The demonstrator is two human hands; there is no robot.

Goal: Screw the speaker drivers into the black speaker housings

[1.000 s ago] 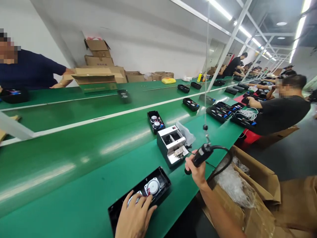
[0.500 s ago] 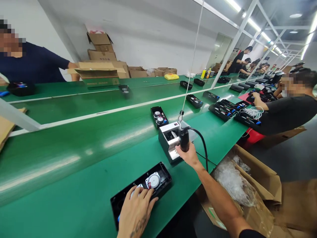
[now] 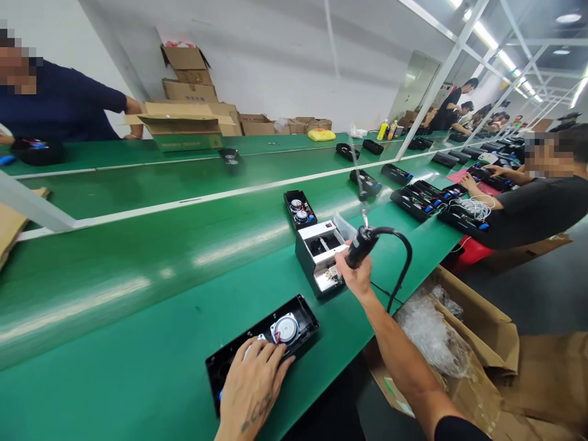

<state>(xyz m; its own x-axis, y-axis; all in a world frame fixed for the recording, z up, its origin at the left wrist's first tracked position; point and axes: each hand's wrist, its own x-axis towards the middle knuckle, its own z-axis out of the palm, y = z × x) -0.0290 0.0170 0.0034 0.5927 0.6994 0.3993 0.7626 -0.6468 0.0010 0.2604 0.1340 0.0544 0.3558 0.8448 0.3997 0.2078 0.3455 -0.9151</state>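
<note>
My right hand (image 3: 356, 273) is wrapped round a black electric screwdriver (image 3: 362, 246), which tilts and hangs from a cable, with a black cord curving off its top. Its lower end is hidden behind my hand, at the front of the screw feeder (image 3: 316, 251), a box with a silver top. My left hand (image 3: 257, 373) is closed over a black speaker housing (image 3: 219, 361) on the green bench, fingers curled inside and thumb towards the near wall. One round silver speaker (image 3: 285, 329) shows in the housing; a second is mostly under my fingers.
Another housing with two speakers (image 3: 301, 209) stands behind the feeder. Several black housings (image 3: 413, 202) lie further right, near a co-worker (image 3: 542, 184). Another person (image 3: 59, 104) stands at far left by an open carton (image 3: 186, 131). Cartons with plastic wrap (image 3: 432, 337) lie below the bench edge.
My right hand has moved slightly right and up with the screwdriver, which has gone from upright to tilted. My left hand and the housing have stayed nearly in place.
</note>
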